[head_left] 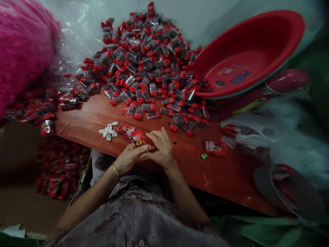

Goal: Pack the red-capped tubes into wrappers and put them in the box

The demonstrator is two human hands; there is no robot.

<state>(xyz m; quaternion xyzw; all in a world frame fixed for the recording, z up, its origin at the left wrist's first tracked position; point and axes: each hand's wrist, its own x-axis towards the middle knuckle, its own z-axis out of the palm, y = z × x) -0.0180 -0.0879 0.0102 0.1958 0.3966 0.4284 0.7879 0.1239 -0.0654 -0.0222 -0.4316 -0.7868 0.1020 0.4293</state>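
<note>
My left hand, with a gold bracelet at the wrist, is closed on a small red printed packet, thumb across its lower end. My right hand is close against the packet's right side. Its fingers are stretched and apart, and I see nothing plainly gripped in them. What lies between the two hands is partly hidden. Beside the held packet lie more flat red packets and a crumpled white bundle. Farther back, a big heap of small clear bottles with red caps covers the table.
A red basin leans at the back right over the heap's edge. Filled red packets lie at the left, with many more in a box below the table edge. A grey container and plastic bags are at the right.
</note>
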